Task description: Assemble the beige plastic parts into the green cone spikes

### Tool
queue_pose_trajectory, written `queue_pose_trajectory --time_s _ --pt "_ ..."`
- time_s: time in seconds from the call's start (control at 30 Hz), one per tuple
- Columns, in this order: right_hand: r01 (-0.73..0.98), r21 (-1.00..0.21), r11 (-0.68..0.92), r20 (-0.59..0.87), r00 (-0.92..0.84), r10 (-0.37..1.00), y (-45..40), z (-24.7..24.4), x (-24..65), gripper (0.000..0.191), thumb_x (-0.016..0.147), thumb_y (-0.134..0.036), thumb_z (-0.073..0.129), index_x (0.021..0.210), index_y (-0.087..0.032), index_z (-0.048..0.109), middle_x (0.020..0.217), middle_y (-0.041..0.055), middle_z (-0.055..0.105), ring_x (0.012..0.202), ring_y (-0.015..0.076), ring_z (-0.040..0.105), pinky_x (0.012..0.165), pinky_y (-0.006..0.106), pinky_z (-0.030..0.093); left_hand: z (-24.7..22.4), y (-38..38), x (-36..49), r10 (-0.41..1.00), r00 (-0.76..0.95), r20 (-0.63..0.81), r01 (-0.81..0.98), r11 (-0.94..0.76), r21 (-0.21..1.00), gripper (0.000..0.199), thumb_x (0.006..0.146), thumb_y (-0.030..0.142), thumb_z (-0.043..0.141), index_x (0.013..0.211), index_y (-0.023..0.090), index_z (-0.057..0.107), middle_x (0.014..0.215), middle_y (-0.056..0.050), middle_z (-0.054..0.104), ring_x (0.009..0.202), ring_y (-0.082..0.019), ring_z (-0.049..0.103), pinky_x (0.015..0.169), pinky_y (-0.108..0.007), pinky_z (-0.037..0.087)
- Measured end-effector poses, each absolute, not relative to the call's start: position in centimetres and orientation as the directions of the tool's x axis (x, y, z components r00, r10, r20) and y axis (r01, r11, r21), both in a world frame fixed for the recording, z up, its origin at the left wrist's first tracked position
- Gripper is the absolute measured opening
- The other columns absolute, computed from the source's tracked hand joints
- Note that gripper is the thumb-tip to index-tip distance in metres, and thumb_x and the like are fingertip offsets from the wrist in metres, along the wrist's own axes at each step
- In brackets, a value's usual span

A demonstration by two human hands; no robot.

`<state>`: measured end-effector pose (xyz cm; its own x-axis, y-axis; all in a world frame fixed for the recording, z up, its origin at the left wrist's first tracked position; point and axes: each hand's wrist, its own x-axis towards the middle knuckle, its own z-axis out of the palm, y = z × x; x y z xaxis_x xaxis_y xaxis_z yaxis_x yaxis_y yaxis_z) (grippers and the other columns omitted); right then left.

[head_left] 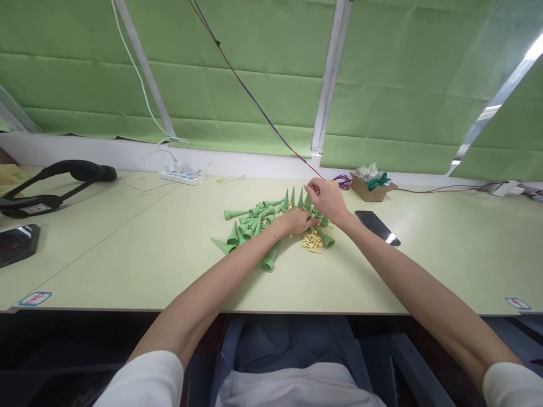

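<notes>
Many green hollow cones with collared ends point(252, 225) lie in a loose pile, and a few stand upright behind my hands. My right hand point(327, 198) is closed in a pinch at the tip of an upright green cone point(307, 195). Lower and just to its left, my left hand point(296, 221) curls among the cones. Its thumb points right, and a bit of green shows between thumb and fingers; the rest of its grip is hidden. Small yellow pegs point(313, 241) are heaped in front of the hands, beside a fallen green cone point(326, 238).
A black phone point(377, 227) and a small cardboard box point(370, 189) with plastic wrap are to the right. On the left are a power strip point(182, 176), a black headset point(59, 183) and a dark device point(17, 244). Cables run along the back wall.
</notes>
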<state>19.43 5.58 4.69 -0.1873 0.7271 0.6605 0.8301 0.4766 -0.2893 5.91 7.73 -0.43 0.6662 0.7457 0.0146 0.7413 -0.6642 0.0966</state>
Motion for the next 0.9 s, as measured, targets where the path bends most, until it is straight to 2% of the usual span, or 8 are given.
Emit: queue_pose_trajectory --time_s 0.2,0.33,0.5,0.6,0.8,0.9 --pt "0.828 -0.306 0.470 0.628 -0.195 0.753 6.0 3.9 19.8 0.025 0.094 -0.029 0.050 0.079 -0.017 0.067 0.072 0.0072 0.067 0.067 0.0197 0.056 0.070 0.031 0.036 -0.3 6.0 4.9 0.721 0.686 0.104 0.711 -0.693 0.120 0.063 0.101 0.058 0.026 0.093 0.014 0.071 0.098 -0.017 0.073 0.098 -0.032 0.067 0.091 -0.042 0.046" --pt "0.839 -0.302 0.453 0.587 -0.211 0.782 6.7 3.4 19.6 0.024 0.093 -0.027 0.050 0.082 -0.016 0.068 0.073 0.0078 0.068 0.067 0.0199 0.056 0.071 0.031 0.036 0.0 5.0 4.0 0.717 0.692 0.084 0.703 -0.696 0.149 0.061 0.100 0.058 0.027 0.090 0.016 0.070 0.095 -0.015 0.072 0.094 -0.029 0.066 0.086 -0.039 0.047" --pt "0.872 -0.289 0.395 0.520 -0.203 0.829 7.9 2.9 18.8 0.022 0.093 -0.022 0.049 0.087 -0.014 0.069 0.081 0.0112 0.071 0.072 0.0214 0.058 0.072 0.031 0.037 0.3 4.4 3.1 0.721 0.692 0.045 0.705 -0.688 0.172 0.068 0.099 0.064 0.020 0.091 0.017 0.068 0.096 -0.014 0.071 0.089 -0.029 0.065 0.079 -0.038 0.046" --pt "0.898 -0.268 0.349 0.482 -0.189 0.855 8.6 2.5 18.5 0.021 0.092 -0.020 0.049 0.089 -0.014 0.069 0.084 0.0135 0.071 0.075 0.0228 0.059 0.072 0.032 0.038 0.6 3.9 2.6 0.729 0.684 0.033 0.709 -0.674 0.207 0.065 0.098 0.066 0.024 0.091 0.019 0.067 0.094 -0.012 0.071 0.085 -0.027 0.065 0.077 -0.037 0.046" --pt "0.926 -0.243 0.288 0.431 -0.163 0.888 9.6 1.6 18.0 0.022 0.093 -0.021 0.049 0.095 -0.012 0.070 0.090 0.0171 0.070 0.083 0.0259 0.061 0.075 0.034 0.041 1.1 3.1 1.3 0.689 0.710 0.146 0.647 -0.720 0.249 0.055 0.100 0.056 0.030 0.076 0.019 0.063 0.080 -0.009 0.067 0.072 -0.023 0.061 0.071 -0.035 0.045" --pt "0.934 -0.250 0.255 0.426 -0.130 0.895 9.6 1.5 17.8 0.020 0.092 -0.019 0.051 0.098 -0.011 0.069 0.092 0.0194 0.070 0.085 0.0282 0.062 0.077 0.036 0.043 1.4 2.9 0.3 0.701 0.681 0.214 0.660 -0.713 0.236 0.048 0.101 0.050 0.036 0.076 0.020 0.064 0.076 -0.008 0.065 0.071 -0.023 0.061 0.072 -0.035 0.046"
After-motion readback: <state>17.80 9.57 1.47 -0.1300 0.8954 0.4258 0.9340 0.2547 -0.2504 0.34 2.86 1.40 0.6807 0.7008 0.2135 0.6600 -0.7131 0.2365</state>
